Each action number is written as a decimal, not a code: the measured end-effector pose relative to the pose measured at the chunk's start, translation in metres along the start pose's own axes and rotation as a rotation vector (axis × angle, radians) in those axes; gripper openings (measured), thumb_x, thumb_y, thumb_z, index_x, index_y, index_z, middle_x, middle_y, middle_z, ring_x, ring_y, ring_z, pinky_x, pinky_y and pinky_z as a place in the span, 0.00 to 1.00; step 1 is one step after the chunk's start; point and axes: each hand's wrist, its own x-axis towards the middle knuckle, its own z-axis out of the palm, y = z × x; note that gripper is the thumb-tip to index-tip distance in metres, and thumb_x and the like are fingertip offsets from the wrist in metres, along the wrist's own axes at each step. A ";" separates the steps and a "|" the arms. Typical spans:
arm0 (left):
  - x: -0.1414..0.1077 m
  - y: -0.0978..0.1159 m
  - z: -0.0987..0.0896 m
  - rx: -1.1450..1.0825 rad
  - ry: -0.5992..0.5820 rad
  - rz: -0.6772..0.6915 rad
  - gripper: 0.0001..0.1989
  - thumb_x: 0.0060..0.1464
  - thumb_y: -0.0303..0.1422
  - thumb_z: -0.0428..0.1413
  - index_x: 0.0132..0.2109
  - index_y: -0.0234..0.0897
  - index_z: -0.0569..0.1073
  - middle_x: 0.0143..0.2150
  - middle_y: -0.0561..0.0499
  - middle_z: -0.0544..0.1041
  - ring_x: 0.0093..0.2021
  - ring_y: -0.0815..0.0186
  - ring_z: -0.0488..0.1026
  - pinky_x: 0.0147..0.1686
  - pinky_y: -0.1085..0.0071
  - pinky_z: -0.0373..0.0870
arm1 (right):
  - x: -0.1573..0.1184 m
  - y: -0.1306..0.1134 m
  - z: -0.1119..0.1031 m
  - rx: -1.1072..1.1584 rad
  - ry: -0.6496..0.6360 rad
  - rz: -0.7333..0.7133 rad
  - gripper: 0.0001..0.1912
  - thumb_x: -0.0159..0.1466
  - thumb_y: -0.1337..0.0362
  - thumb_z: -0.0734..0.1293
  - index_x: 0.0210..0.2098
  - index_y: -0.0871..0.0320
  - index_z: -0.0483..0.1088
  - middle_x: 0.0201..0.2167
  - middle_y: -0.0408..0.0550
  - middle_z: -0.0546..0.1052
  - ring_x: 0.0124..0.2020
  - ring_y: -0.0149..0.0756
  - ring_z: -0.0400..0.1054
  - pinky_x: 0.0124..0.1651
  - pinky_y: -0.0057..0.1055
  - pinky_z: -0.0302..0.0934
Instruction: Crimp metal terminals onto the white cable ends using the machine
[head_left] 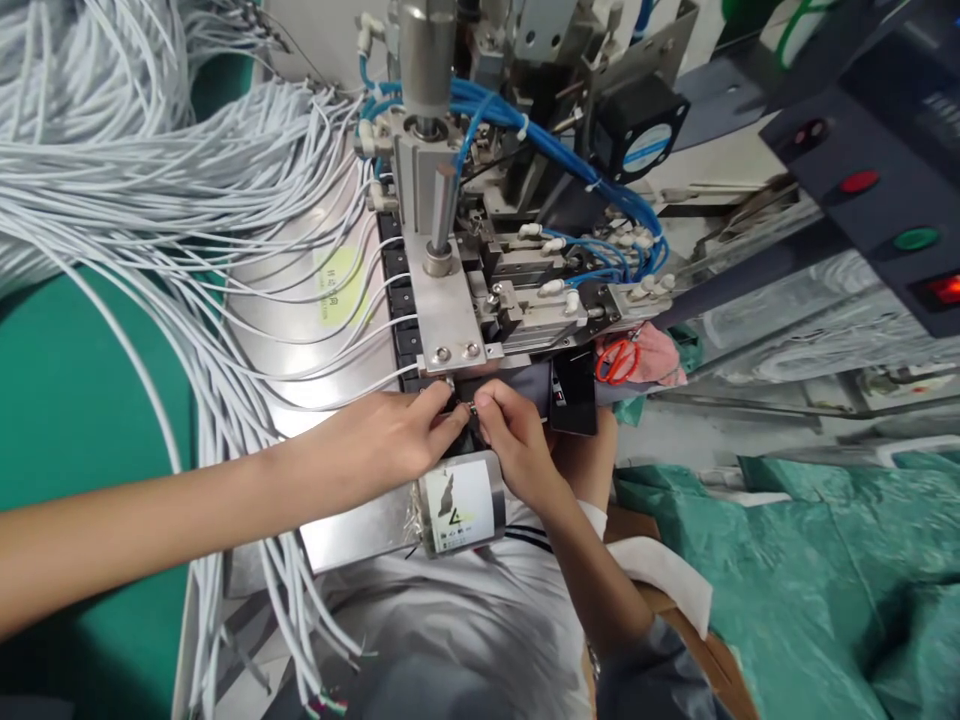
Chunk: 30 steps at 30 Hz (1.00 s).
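Observation:
My left hand [397, 430] is at the front end of the machine [450, 310], its thumb and index finger closed around something I cannot make out. Close on its right, my right hand [514, 435] pinches tiny coloured wire ends [472, 408] between thumb and finger. White cables [322, 370] run from the left into a row of black blocks [409, 342] along the machine's side. Just below both hands sits a metal part with a white label [459, 505].
Bundled white cables [90, 170] cover the left side over a green surface [82, 370]. A black phone-like object [574, 392], red-handled scissors [619, 362] and a pink cloth [656, 355] lie right of my hands. A control box [877, 160] stands upper right.

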 end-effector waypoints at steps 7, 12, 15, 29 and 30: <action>0.000 0.000 -0.005 0.015 -0.024 0.020 0.20 0.51 0.19 0.46 0.52 0.24 0.66 0.34 0.45 0.68 0.21 0.69 0.67 0.18 0.72 0.64 | 0.005 0.005 0.005 -0.006 0.047 -0.022 0.15 0.64 0.60 0.57 0.22 0.57 0.56 0.19 0.37 0.56 0.22 0.26 0.49 0.26 0.27 0.45; -0.002 0.009 -0.029 0.002 -0.142 -0.153 0.09 0.43 0.18 0.51 0.31 0.31 0.72 0.26 0.49 0.68 0.20 0.65 0.66 0.18 0.69 0.62 | 0.005 0.005 0.009 0.032 0.084 0.007 0.16 0.63 0.62 0.56 0.20 0.57 0.53 0.18 0.37 0.53 0.22 0.26 0.47 0.26 0.26 0.46; -0.002 0.014 -0.041 0.036 -0.179 -0.232 0.10 0.39 0.15 0.51 0.23 0.33 0.69 0.23 0.49 0.68 0.22 0.61 0.69 0.18 0.69 0.60 | 0.007 0.005 0.009 0.026 0.057 0.008 0.15 0.64 0.62 0.56 0.21 0.57 0.54 0.19 0.37 0.55 0.22 0.26 0.48 0.26 0.26 0.46; -0.006 -0.005 -0.041 0.052 -0.334 -0.467 0.10 0.50 0.20 0.47 0.35 0.29 0.72 0.24 0.46 0.71 0.22 0.62 0.70 0.18 0.71 0.47 | -0.096 -0.054 0.070 -0.373 -0.126 -0.162 0.02 0.59 0.66 0.64 0.33 0.57 0.68 0.23 0.42 0.75 0.21 0.31 0.66 0.26 0.29 0.56; -0.007 -0.006 -0.040 0.044 -0.323 -0.463 0.10 0.50 0.20 0.47 0.35 0.30 0.73 0.24 0.45 0.72 0.22 0.62 0.70 0.18 0.71 0.47 | -0.097 -0.053 0.081 -0.381 -0.204 -0.110 0.02 0.60 0.65 0.64 0.33 0.56 0.69 0.25 0.43 0.76 0.23 0.33 0.68 0.27 0.30 0.57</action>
